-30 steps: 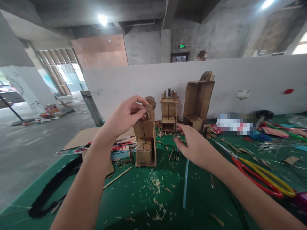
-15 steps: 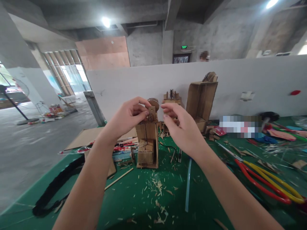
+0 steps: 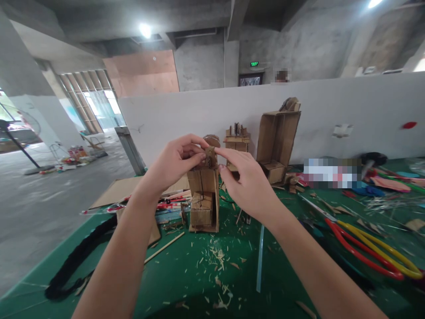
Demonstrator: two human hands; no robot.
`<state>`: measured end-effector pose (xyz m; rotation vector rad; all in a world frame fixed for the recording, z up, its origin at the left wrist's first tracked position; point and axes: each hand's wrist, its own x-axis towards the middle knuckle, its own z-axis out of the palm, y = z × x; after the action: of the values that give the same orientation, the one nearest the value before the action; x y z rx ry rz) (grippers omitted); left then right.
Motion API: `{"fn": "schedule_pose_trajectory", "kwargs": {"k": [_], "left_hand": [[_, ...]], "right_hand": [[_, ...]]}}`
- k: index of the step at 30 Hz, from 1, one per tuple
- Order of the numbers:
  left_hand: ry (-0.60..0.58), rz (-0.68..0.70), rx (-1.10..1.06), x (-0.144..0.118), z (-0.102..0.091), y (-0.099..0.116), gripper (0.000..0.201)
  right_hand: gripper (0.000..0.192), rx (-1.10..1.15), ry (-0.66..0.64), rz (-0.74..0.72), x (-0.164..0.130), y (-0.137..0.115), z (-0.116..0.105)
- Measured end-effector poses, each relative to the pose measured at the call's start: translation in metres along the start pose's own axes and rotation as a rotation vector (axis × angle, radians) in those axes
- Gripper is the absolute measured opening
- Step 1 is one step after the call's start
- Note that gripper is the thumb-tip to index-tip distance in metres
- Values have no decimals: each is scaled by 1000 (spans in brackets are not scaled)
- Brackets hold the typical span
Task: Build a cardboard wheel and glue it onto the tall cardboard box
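At the left, the bench [image 3: 186, 274] is ending in a slanting edge, with grey floor [image 3: 36, 226] stretching beyond. One black band [image 3: 75, 261] is curling near that edge, our left arm [image 3: 122, 257] covering part of it, and one wooden stick [image 3: 164, 248] is lying farther right. With our left hand [image 3: 177, 157] we are pinching one small cardboard piece [image 3: 210, 152] atop the nearest stand [image 3: 201, 218] of three; one round disc [image 3: 212, 140] is showing just behind. Pale shavings [image 3: 217, 254] are littering the green surface before it, where we are seeing low scraps only. We are keeping our right hand [image 3: 244, 173] with thumb and forefinger spread, the forefinger meeting the piece's right side; we cannot tell whether it is pressing. That hand is partly hiding the second stand [image 3: 237, 145]. One blue strip [image 3: 260, 261] is lying nearer us. The third stand [image 3: 279, 137] is rising before the white partition [image 3: 186, 115], which is bounding the far side. One pair of scissors [image 3: 332, 223] is lying rightmost.
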<state>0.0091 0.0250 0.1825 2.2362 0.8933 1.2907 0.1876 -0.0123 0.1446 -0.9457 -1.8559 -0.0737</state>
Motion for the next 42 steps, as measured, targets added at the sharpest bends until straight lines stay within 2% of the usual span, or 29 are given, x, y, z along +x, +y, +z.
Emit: {"fn": "schedule_pose_trajectory", "kwargs": {"k": [7, 17, 21, 28, 30, 35, 39, 42], "left_hand": [[28, 11, 31, 0, 3, 1, 17], [-19, 42, 83, -5, 2, 7, 28], [-12, 53, 141, -4, 2, 7, 27], [0, 67, 173, -3, 3, 4, 26], [4, 64, 173, -3, 3, 4, 27], [19, 58, 176, -3, 4, 3, 27], [28, 66, 156, -3, 3, 1, 27], [-6, 78, 125, -3, 0, -2, 29]], "right_hand": [[42, 6, -11, 0, 0, 4, 0], [40, 99, 3, 14, -2, 9, 5], [47, 285, 5, 197, -4, 19, 19], [73, 682, -169, 559, -7, 37, 33], [75, 763, -233, 560, -9, 40, 33], [70, 843, -361, 458, -19, 44, 36], [75, 859, -367, 471, -22, 46, 40], [86, 753, -359, 482, -23, 52, 43]]}}
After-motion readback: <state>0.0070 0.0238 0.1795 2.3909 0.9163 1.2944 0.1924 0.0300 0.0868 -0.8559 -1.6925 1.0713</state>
